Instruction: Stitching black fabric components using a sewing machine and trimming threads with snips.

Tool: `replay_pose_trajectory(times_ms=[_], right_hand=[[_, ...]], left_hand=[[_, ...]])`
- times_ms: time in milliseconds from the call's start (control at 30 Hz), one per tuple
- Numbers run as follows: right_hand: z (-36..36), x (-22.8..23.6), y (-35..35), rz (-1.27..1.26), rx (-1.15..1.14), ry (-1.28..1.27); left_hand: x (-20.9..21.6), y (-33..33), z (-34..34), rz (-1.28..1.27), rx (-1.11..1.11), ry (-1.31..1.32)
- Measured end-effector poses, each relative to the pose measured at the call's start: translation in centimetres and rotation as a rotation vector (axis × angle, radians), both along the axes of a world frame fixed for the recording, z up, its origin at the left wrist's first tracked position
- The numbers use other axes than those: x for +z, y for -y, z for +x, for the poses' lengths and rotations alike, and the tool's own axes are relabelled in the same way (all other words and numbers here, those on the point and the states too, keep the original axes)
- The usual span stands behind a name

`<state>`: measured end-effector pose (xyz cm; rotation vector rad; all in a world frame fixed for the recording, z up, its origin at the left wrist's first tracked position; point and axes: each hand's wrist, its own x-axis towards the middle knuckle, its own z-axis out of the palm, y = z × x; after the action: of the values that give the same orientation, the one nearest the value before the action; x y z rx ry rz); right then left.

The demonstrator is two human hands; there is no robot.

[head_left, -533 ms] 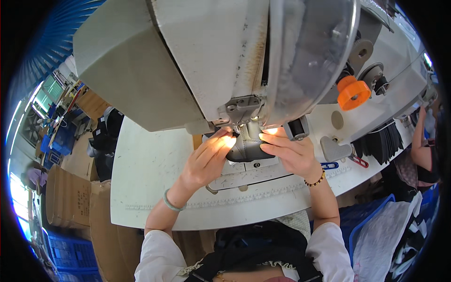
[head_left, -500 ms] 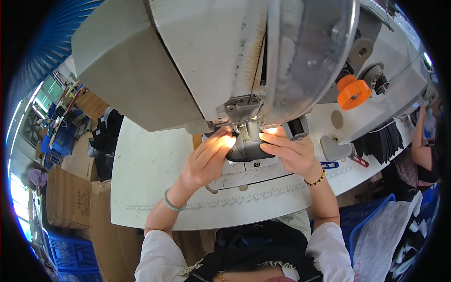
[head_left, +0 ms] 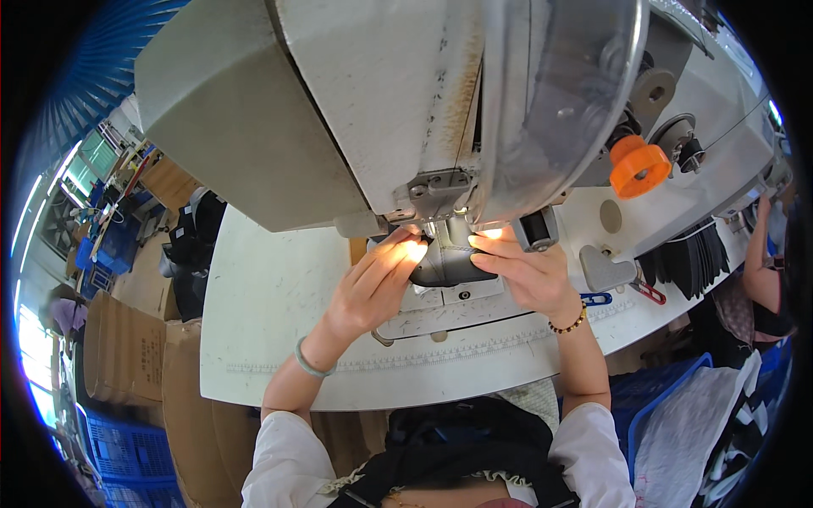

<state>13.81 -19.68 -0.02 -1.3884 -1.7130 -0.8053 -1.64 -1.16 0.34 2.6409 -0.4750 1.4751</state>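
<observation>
A dark grey padded piece (head_left: 449,269) with a stitched seam lies under the presser foot of a sewing machine (head_left: 398,110). My left hand (head_left: 378,279) presses its left edge, fingers together and pointing at the needle area. On the opposite edge my right hand (head_left: 529,271) grips the piece between thumb and fingers. Bright lamp light falls on the fingertips of both hands. The far part of the piece is hidden under the machine head, and the needle tip cannot be made out.
Right of my right hand are a grey lever pad (head_left: 606,269), blue-handled snips (head_left: 596,298), a red tool (head_left: 650,293) and a stack of black pieces (head_left: 688,258). A ruler strip (head_left: 406,362) runs along the white table. Cardboard boxes (head_left: 123,351) stand at left; another person's arm (head_left: 760,254) shows far right.
The grey piece has slid slightly away from me under the presser foot, so less of its near edge shows. Both hands keep their hold on it.
</observation>
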Motion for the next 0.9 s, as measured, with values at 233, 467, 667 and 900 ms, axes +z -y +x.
replay_pose_trajectory(times_ms=[233, 467, 667, 900], right_hand=[[0.36, -0.12, -0.04, -0.004, 0.025, -0.028], [0.37, -0.01, -0.32, -0.003, 0.046, -0.045], [0.07, -0.07, -0.22, -0.023, 0.002, -0.025], [-0.11, 0.13, -0.29, 0.033, 0.001, 0.022]], left_hand=[[0.19, 0.22, 0.18, -0.01, 0.001, 0.005], [0.53, -0.01, 0.19, 0.049, 0.025, 0.011], [0.43, -0.09, 0.32, 0.034, 0.022, 0.01], [0.44, -0.25, 0.29, 0.05, 0.021, 0.016]])
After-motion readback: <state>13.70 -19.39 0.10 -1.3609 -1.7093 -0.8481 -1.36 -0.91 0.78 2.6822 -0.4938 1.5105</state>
